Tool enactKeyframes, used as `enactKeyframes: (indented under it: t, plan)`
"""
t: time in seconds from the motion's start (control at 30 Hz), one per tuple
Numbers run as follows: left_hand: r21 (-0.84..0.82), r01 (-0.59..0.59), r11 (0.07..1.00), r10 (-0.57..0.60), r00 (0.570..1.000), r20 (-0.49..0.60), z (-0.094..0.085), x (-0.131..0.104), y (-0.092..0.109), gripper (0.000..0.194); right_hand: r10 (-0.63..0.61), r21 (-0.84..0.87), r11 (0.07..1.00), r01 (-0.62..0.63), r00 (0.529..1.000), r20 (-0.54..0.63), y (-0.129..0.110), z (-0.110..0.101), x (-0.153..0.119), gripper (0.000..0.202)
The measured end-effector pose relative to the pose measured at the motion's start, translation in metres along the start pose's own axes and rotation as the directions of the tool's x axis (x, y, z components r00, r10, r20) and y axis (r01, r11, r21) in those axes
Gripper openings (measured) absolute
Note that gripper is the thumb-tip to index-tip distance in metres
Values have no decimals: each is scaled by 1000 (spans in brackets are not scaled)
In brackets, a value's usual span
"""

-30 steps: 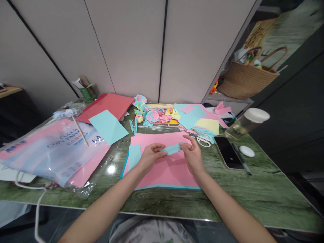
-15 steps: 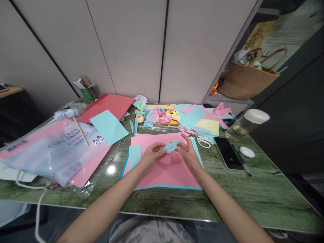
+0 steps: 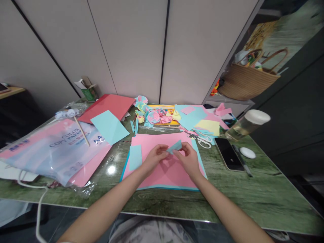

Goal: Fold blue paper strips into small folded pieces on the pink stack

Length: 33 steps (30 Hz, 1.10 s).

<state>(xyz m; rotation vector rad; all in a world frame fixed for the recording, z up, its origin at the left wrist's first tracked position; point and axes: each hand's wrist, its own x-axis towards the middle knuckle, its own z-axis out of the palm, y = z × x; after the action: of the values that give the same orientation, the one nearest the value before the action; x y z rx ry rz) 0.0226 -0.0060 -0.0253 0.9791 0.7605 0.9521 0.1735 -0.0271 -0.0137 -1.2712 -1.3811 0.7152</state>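
Between my hands, above the pink paper (image 3: 162, 175), is a small folded piece of light blue paper (image 3: 175, 147), tilted up toward the right. My left hand (image 3: 155, 158) pinches its left end between thumb and fingers. The thumb and fingers of my right hand (image 3: 187, 158) are closed on its right part. Beneath the pink sheet, blue paper edges stick out at the sides and front. A light blue paper rectangle (image 3: 135, 158) lies on the pink sheet's left side, near my left forearm.
Scissors (image 3: 204, 141), a phone (image 3: 229, 153), a pen (image 3: 242, 160) and a lidded bottle (image 3: 246, 125) are on the right. Crumpled paper flowers (image 3: 153, 117) lie at the back. A plastic bag of color copy paper (image 3: 58, 145) and a red folder (image 3: 107, 106) cover the left.
My right hand's fingers have curled in and closed on the light blue paper. The piece has turned from lying flatter to a steeper, folded angle. My left hand keeps its pinch.
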Motion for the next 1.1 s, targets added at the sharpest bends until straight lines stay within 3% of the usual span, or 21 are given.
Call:
enactKeyframes:
  t: [0.07,0.13,0.23,0.33,0.43,0.5,0.63,0.7,0.87,1.1]
  plan:
    - [52,8,999,-8,1000,5,1,-2,2,29,-212,-293,937,191,976,-39,0,-4,-1,4]
    - [53,22,998,-25,998,51,2,-4,7,24,-400,-501,793,347,917,1,0,-9,0,4]
    - [-70,52,996,-40,985,169,6,-7,15,25,-544,-609,626,487,833,106,3,-15,2,11]
    - [-124,47,991,-27,986,164,8,-7,17,30,-567,-614,582,532,808,162,6,-15,5,14]
    - [-84,71,994,-66,996,61,3,-4,13,30,-531,-557,614,559,815,233,4,-14,7,16]
    - [-64,124,990,-122,992,38,-3,-2,10,33,-474,-483,682,549,835,279,1,-15,10,19]
    - [-33,216,976,-215,976,37,-11,-1,10,40,-299,-274,884,378,910,288,-3,-23,17,38]
    - [-49,218,975,-216,976,43,-12,-1,13,41,-240,-176,938,300,924,298,-2,-29,20,38]
    - [-127,228,965,-230,973,5,-14,-1,16,35,-194,-87,966,243,906,376,0,-38,24,22]
    - [-149,233,961,-237,971,-15,-14,0,15,27,-145,-71,979,189,903,404,1,-33,22,13]
